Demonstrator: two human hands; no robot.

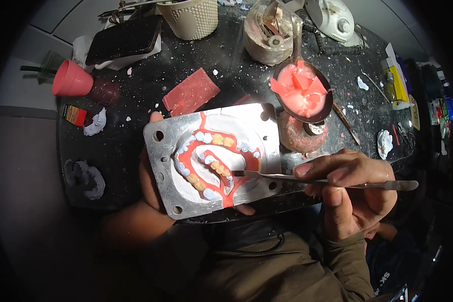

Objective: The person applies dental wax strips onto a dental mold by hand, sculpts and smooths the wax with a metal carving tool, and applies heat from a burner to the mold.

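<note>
A metal flask plate (162, 151) holds white plaster with red wax strips and rows of whitish and yellowish teeth (220, 168). My left hand (153, 186) grips the plate from beneath at its left side; most of the fingers are hidden under it. Between the thumb and fingers of my right hand (350, 189) is a thin metal wax knife (287, 177). Its tip reaches the wax beside the inner row of teeth; whether it touches is too small to tell. Above the plate lies a pink wax sheet (192, 92).
A pan of pink wax (307, 93) sits over a stained burner (299, 136). Farther back are a cluttered jar (267, 43), a woven basket (190, 20) and a white device (332, 20). A pink cup (73, 79) stands left. Plaster scraps dot the dark table.
</note>
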